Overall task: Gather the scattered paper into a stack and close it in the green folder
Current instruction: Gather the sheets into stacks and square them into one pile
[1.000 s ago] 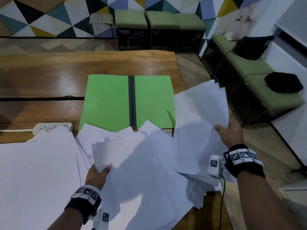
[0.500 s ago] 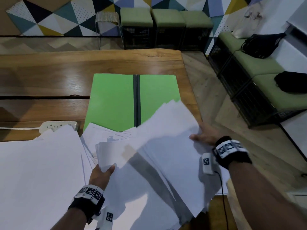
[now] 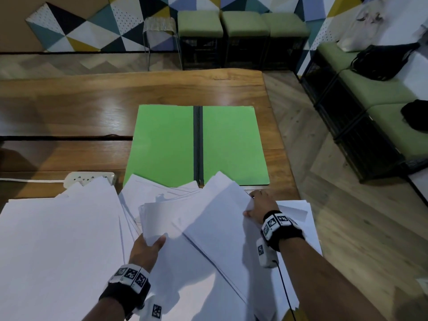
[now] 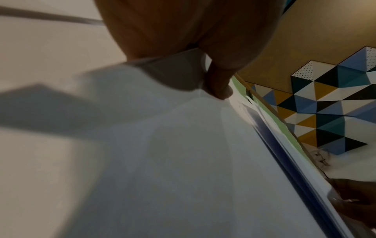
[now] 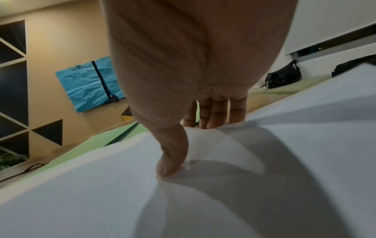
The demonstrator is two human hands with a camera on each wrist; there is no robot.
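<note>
The green folder (image 3: 176,144) lies open and flat on the wooden table (image 3: 69,107), its dark spine up the middle. White paper sheets (image 3: 58,251) spread over the near part of the table. My left hand (image 3: 148,249) grips the near edge of a bundle of sheets (image 3: 166,216), thumb on top. My right hand (image 3: 257,205) pinches the right edge of a sheet (image 3: 222,218) that lies over that bundle; in the right wrist view the thumb (image 5: 173,157) presses on top and the fingers (image 5: 215,111) go under the sheet. The left wrist view shows my left thumb (image 4: 217,83) on the paper.
A white power strip (image 3: 90,178) with its cable lies at the left, partly under paper. The table's right edge drops to the floor just beyond the folder. Green cushioned seats (image 3: 243,24) line the back wall and the right side, with black bags (image 3: 384,61) on them.
My right hand has swung its sheets leftward and down from beyond the table's right edge onto the bundle in the left hand. The left hand has stayed nearly still.
</note>
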